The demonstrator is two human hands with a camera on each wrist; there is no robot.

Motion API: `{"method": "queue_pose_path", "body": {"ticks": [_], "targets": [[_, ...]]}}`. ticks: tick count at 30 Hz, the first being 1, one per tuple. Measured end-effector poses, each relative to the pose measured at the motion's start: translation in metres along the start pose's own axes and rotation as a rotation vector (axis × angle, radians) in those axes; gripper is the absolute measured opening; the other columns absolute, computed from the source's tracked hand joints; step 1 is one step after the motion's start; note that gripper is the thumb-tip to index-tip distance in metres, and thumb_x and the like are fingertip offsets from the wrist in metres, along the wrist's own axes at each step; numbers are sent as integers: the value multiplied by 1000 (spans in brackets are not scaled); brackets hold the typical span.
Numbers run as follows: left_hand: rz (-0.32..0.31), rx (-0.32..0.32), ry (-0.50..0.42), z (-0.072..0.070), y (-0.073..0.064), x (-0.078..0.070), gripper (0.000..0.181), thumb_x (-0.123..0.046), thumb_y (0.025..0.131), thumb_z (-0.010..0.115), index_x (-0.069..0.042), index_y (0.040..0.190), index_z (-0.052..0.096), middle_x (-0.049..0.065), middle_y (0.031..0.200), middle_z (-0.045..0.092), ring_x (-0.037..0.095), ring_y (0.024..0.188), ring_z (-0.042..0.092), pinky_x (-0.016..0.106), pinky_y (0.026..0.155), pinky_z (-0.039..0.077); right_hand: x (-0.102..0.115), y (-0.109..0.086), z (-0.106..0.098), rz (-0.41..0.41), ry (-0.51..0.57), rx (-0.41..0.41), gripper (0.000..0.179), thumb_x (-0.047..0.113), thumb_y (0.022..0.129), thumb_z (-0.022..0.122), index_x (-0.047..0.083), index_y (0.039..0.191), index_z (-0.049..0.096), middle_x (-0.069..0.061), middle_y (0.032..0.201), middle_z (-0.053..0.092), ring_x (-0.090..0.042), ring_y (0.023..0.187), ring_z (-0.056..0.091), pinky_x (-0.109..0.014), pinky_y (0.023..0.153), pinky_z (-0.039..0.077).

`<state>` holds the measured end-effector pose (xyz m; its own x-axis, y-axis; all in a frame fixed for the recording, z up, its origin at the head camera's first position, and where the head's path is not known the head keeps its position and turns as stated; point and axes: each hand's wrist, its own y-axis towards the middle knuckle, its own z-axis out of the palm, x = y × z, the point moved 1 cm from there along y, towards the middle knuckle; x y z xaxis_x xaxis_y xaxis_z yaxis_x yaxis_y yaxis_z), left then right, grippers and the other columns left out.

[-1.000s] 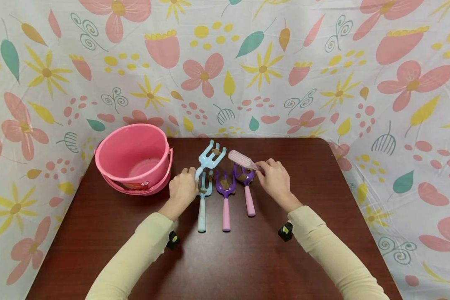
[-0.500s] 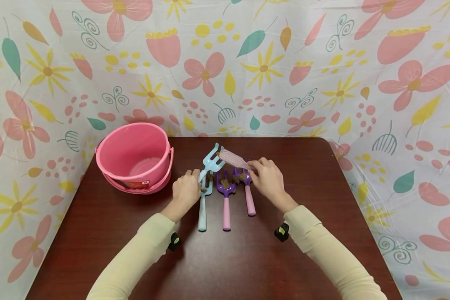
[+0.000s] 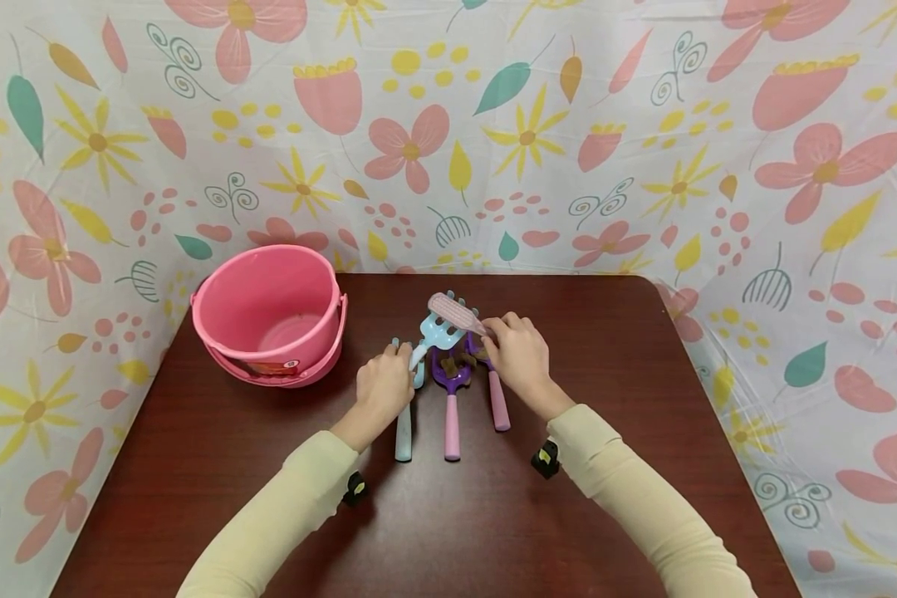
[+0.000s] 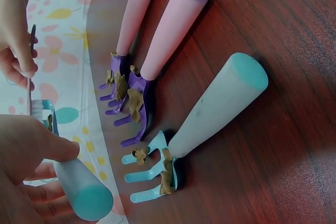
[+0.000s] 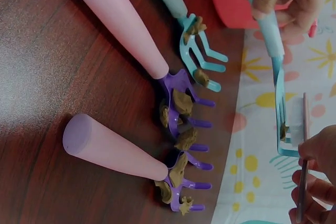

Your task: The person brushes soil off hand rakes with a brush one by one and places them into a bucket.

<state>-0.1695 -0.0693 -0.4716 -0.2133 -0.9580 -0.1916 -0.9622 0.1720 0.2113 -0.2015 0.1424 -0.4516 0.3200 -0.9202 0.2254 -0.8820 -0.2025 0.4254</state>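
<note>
My left hand [image 3: 384, 382] grips the handle of a light blue garden hand fork [image 5: 278, 85], held up above the table with a bit of brown clump on its tines. A pink-backed brush [image 3: 454, 312] is pinched in my right hand [image 3: 519, 353]; its pale bristles [image 5: 297, 125] face the fork's tines. Beneath them lie a second light blue fork [image 4: 218, 108] and two purple forks with pink handles, one in the middle [image 5: 126, 27] and one on the right [image 5: 113, 148]. Brown, clay-like clumps [image 4: 135, 103] cling to all three.
A pink bucket [image 3: 321, 357] stands at the back left of the dark wooden table [image 3: 463, 531], its handle folded down. Behind the table hangs a flower-patterned cloth [image 3: 523, 208]. A small black device [image 3: 546, 458] is strapped at the right wrist.
The held fork has shifted right and slightly down, now over the purple forks. The brush has moved left onto its tine area, overlapping it. Both hands have come closer together.
</note>
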Motion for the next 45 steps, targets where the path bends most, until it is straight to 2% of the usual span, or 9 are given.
{"method": "queue_pose_path", "body": {"ticks": [3, 9, 19, 30, 39, 45], "targets": [[4, -11, 3, 0, -1, 0, 37, -21, 75, 73, -7, 105, 58, 9, 87, 60, 30, 67, 65, 41, 50, 50, 1, 0, 1, 18, -19, -17, 20, 18, 81, 68, 11, 100, 69, -9, 85, 62, -29, 74, 56, -40, 61, 48], [-7, -27, 1, -1, 1, -1, 28, -22, 76, 72, -8, 94, 56, 8, 82, 57, 28, 67, 63, 41, 49, 49, 2, -1, 1, 25, -22, -30, 21, 18, 81, 68, 11, 100, 70, -10, 85, 62, -30, 73, 57, -42, 58, 49], [-41, -29, -3, -1, 0, 0, 29, -19, 76, 70, -10, 101, 58, 8, 84, 57, 27, 69, 62, 42, 49, 48, 2, -2, -4, 71, 33, 100, 23, 20, 82, 66, 11, 102, 70, -9, 86, 64, -25, 70, 58, -40, 54, 49], [-36, -65, -5, 1, 3, 2, 24, -18, 75, 70, -9, 93, 57, 8, 79, 56, 29, 65, 61, 43, 48, 47, 0, -5, -7, 77, 70, 148, 23, 21, 82, 67, 14, 103, 70, -9, 88, 64, -20, 64, 53, -35, 49, 45], [-50, -78, -16, -2, 5, 6, 23, -17, 76, 70, -6, 91, 56, 8, 77, 56, 29, 63, 61, 43, 48, 48, 2, -13, -9, 25, 79, 167, 23, 21, 81, 68, 16, 103, 70, -6, 85, 62, -18, 64, 52, -30, 46, 41], [-52, -49, -23, -3, 6, 6, 23, -18, 76, 70, -6, 89, 55, 8, 77, 55, 29, 64, 61, 43, 49, 48, 2, -16, -9, 1, 70, 151, 23, 21, 81, 67, 16, 103, 70, -5, 85, 62, -18, 64, 52, -31, 47, 41]]}}
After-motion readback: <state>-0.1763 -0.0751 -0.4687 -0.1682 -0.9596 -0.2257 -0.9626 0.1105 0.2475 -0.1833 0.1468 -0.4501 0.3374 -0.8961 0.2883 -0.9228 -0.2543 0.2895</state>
